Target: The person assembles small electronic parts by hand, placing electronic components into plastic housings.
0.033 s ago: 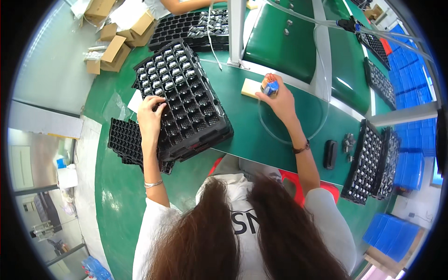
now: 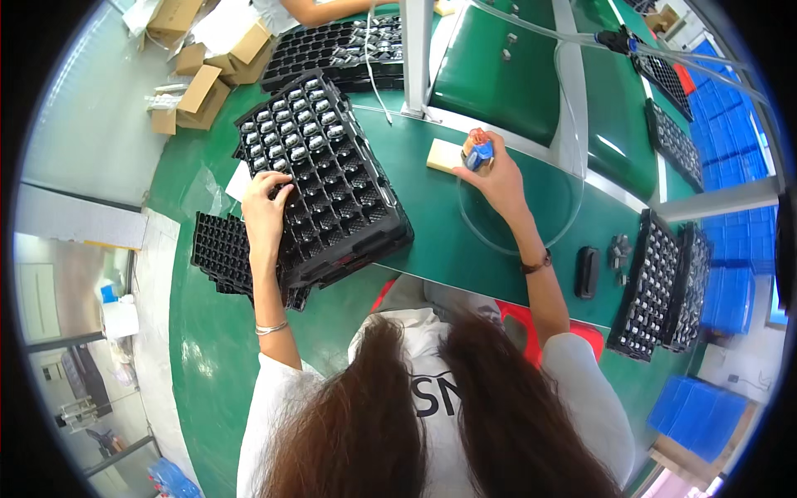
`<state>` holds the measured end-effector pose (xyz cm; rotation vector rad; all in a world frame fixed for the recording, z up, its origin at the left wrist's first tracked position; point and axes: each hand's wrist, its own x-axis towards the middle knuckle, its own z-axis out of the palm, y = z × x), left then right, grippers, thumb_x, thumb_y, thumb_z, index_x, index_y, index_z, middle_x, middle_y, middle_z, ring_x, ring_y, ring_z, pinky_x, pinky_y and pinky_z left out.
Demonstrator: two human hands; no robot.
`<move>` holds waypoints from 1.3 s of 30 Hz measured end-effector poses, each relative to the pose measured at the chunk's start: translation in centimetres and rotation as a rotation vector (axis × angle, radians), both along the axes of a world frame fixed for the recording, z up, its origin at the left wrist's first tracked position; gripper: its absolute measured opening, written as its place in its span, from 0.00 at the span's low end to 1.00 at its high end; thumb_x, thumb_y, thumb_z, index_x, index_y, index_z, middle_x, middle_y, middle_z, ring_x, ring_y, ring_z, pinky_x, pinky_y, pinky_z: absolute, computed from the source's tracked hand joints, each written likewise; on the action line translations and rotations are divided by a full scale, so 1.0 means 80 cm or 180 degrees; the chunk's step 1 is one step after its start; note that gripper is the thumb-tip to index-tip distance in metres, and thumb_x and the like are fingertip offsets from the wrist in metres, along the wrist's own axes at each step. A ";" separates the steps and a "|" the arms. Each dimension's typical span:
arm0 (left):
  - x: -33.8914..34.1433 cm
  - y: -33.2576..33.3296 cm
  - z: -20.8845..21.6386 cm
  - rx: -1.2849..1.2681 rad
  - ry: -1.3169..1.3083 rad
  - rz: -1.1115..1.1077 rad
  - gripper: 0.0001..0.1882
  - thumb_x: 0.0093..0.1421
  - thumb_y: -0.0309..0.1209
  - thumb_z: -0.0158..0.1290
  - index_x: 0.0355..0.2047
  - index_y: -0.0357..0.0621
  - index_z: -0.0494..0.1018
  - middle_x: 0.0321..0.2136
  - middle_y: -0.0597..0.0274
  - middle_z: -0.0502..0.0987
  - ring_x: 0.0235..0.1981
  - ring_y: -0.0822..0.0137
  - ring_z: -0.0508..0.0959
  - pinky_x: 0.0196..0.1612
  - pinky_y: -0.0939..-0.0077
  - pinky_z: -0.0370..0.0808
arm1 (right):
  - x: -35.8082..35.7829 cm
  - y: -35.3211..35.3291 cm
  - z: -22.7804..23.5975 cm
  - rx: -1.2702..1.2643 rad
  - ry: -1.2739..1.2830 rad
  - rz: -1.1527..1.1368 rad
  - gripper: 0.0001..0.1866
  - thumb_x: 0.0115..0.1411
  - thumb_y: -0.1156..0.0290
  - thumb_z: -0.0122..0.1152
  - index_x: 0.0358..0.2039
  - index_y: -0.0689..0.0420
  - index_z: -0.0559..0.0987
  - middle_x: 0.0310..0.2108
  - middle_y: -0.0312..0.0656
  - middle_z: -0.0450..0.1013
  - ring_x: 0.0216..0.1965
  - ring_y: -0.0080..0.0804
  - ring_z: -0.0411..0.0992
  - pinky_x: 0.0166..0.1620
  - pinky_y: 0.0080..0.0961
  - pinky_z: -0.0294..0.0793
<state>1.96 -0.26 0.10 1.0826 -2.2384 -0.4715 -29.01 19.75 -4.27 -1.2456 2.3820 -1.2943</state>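
Note:
A black compartment tray (image 2: 353, 178) lies tilted on the green table. Rows of shiny metal parts (image 2: 297, 129) fill its far cells, while the near cells hold none. My left hand (image 2: 264, 203) rests over the tray's left edge with fingertips drawn together in a pinch; what lies between them is hidden. To the right, above the table, my right hand (image 2: 502, 178) is wrapped round a small blue and orange object (image 2: 477, 151), whose kind I cannot make out. A pale yellow block (image 2: 444, 155) lies on the table beside that hand.
A clear hose (image 2: 473, 232) loops below my right hand. A black case (image 2: 587, 272), loose metal parts (image 2: 618, 253) and a filled tray (image 2: 647, 290) lie at right. More black trays (image 2: 222, 249) sit at left. A co-worker's arm (image 2: 332, 12) shows at the top.
The whole view has shifted very slightly. My right hand tilts the blue and orange object a little; my left hand keeps its place on the tray.

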 end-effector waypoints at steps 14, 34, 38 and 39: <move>-0.028 0.093 0.046 0.3354 0.3037 -0.0827 0.07 0.64 0.30 0.45 0.39 0.41 0.64 0.44 0.46 0.72 0.42 0.61 0.77 0.42 0.74 0.78 | 0.004 0.001 -0.009 0.0038 0.0331 0.0067 0.22 0.54 0.60 0.61 0.46 0.58 0.71 0.30 0.50 0.74 0.32 0.46 0.73 0.35 0.33 0.73; -0.120 0.227 0.002 0.5560 0.2606 -0.1708 0.15 0.65 0.34 0.43 0.49 0.40 0.65 0.39 0.65 0.71 0.38 0.77 0.70 0.42 0.86 0.67 | -0.005 -0.024 -0.012 -0.0659 0.0413 -0.0233 0.26 0.47 0.59 0.67 0.43 0.60 0.73 0.33 0.50 0.74 0.36 0.45 0.73 0.39 0.31 0.72; -0.134 0.222 0.007 0.5556 0.2350 -0.1682 0.18 0.64 0.32 0.45 0.53 0.40 0.63 0.39 0.66 0.71 0.39 0.74 0.71 0.43 0.83 0.68 | -0.054 -0.063 -0.032 -0.0469 0.0258 0.0097 0.23 0.48 0.58 0.66 0.40 0.61 0.75 0.31 0.49 0.75 0.34 0.43 0.75 0.39 0.31 0.72; -0.137 0.221 0.008 0.5534 0.2376 -0.1702 0.18 0.64 0.32 0.45 0.53 0.40 0.63 0.39 0.66 0.71 0.39 0.74 0.71 0.43 0.83 0.68 | -0.079 -0.076 -0.033 -0.0469 0.0145 0.0050 0.21 0.48 0.58 0.66 0.38 0.60 0.75 0.30 0.48 0.75 0.32 0.42 0.75 0.37 0.31 0.72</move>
